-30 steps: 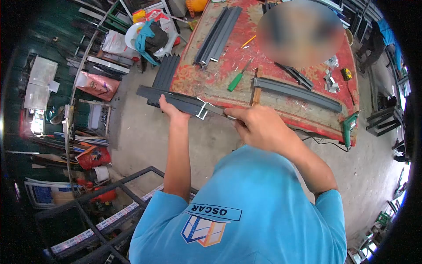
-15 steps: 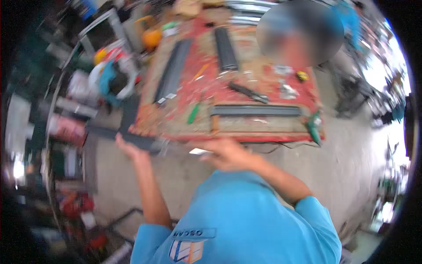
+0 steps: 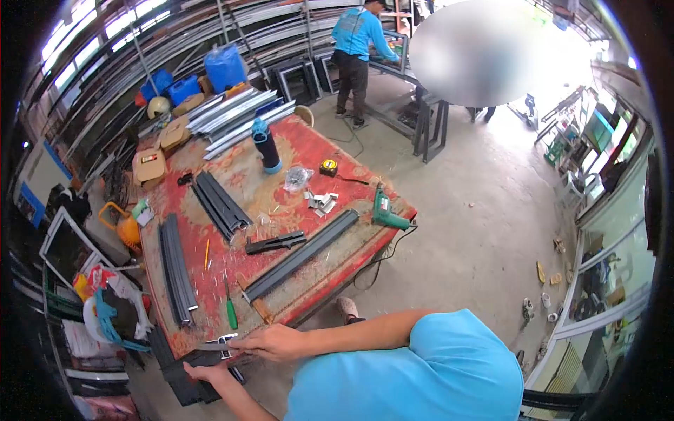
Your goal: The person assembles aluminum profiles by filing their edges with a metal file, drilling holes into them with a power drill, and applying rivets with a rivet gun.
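Note:
My left hand (image 3: 203,372) is under a dark metal profile (image 3: 200,354) at the near left corner of the red table (image 3: 330,281), its fingers wrapped at the profile's side. My right hand (image 3: 270,342) is closed at the profile's end, beside a small silver piece (image 3: 226,345); what its fingertips hold is too small to name. Just beyond the hands lies a green screwdriver (image 3: 232,314). A long grey profile (image 3: 302,256) rests near the table's right edge, and more dark profiles (image 3: 177,270) lie at the left.
A green drill (image 3: 388,212) with a cable lies at the right corner. Farther back are a tape measure (image 3: 328,167), a dark bottle (image 3: 266,147), metal clips (image 3: 321,203) and silver bars (image 3: 239,116). A co-worker (image 3: 358,52) stands beyond the table.
The view has swung up and to the right, showing more of the workshop. My hands have come closer together at the profile's end, beside the table corner.

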Motion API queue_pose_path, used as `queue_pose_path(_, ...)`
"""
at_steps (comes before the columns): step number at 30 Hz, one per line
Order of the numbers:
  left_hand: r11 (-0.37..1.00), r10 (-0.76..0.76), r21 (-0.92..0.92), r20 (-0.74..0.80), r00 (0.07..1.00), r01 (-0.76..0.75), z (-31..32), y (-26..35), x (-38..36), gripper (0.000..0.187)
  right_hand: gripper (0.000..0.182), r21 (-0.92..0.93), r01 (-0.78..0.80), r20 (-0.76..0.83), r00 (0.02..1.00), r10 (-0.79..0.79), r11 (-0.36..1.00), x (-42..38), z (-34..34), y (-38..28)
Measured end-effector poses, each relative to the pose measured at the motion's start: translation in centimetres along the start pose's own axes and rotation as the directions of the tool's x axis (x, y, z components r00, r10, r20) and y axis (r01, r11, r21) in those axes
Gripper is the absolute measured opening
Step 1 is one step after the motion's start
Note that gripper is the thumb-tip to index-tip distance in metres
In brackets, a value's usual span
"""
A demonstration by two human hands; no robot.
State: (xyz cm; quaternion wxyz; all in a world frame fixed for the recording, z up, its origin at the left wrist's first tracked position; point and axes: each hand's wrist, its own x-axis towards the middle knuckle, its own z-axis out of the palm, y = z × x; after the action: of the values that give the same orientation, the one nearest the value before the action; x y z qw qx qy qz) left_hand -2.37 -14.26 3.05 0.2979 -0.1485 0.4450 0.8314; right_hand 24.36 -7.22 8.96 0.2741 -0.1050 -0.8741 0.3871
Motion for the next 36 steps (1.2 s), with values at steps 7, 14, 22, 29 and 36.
queue_pose_path(7, 1.000, -0.024, -0.018, 0.064, 0.998, 0.025, 2.2, -0.7, 0.6, 0.070, 0.052, -0.008, -0.024, 0.083, 0.996, 0.025, 1.000, 0.7, 0.0, 0.6)
queue_pose_path(14, 0.997, -0.035, -0.071, 0.105, 0.994, 0.043, 1.8, 0.4, 3.7, 0.070, 0.052, 0.020, -0.061, 0.087, 0.994, 0.060, 0.998, 1.3, 0.0, 0.2)
queue_pose_path(22, 0.994, -0.049, -0.087, 0.131, 0.990, 0.061, 4.0, -1.2, 2.4, 0.069, 0.056, 0.054, -0.015, 0.049, 0.999, 0.012, 0.998, 1.8, 0.4, 1.0)
queue_pose_path(29, 0.994, -0.061, -0.081, 0.141, 0.988, 0.073, 0.9, -1.5, 4.5, 0.069, 0.056, 0.040, -0.037, 0.082, 0.996, 0.034, 0.998, 1.6, -1.0, 0.4)
queue_pose_path(36, 0.992, -0.069, -0.091, 0.156, 0.985, 0.084, -0.3, -2.3, 5.8, 0.069, 0.054, 0.032, 0.021, 0.070, 0.997, -0.024, 0.999, 1.3, 0.5, 2.7)
